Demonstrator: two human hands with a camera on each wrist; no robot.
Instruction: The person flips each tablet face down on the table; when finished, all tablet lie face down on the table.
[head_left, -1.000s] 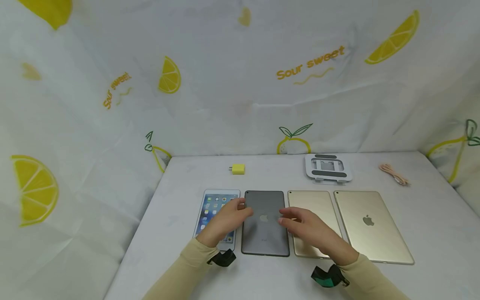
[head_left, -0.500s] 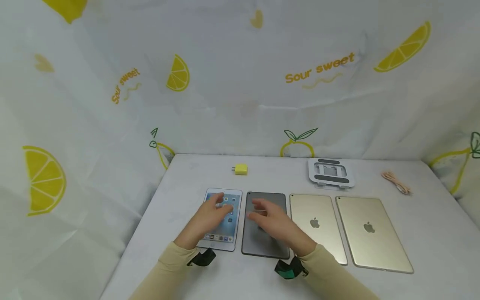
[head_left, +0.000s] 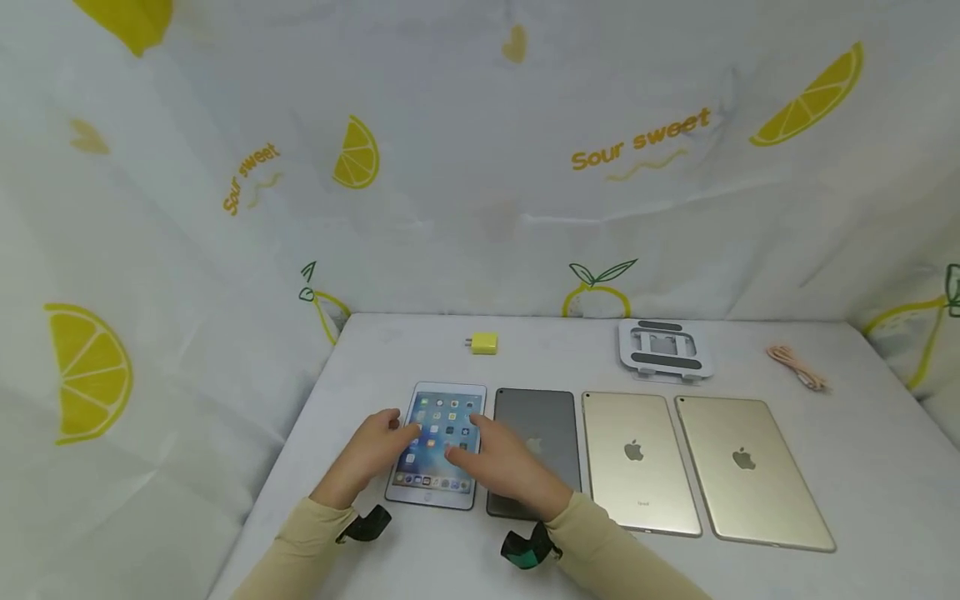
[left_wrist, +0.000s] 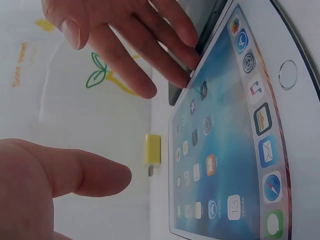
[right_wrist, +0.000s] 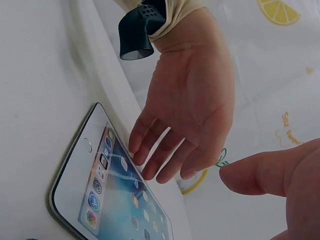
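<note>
A white tablet (head_left: 437,458) with its lit screen of app icons faces up at the left of a row of tablets. My left hand (head_left: 369,452) is at its left edge, thumb above the screen's border. My right hand (head_left: 506,460) reaches over the dark grey tablet (head_left: 532,408) to the white one's right edge, thumb over the screen. In the left wrist view, the right hand's fingertips (left_wrist: 182,80) are right at the tablet's edge. The right wrist view shows the left fingers (right_wrist: 145,130) loosely bent along the opposite edge.
Two gold tablets (head_left: 639,483) lie face down to the right, the outer gold tablet (head_left: 750,492) slightly larger. Behind the row are a yellow charger plug (head_left: 484,343), a white folding stand (head_left: 664,362) and a coiled pinkish cable (head_left: 797,367). A lemon-print cloth (head_left: 450,192) hangs behind.
Both hands have moved left, from around the dark grey tablet to either side of the white tablet. The gold tablet beside the dark one is now uncovered. The tablets keep their places.
</note>
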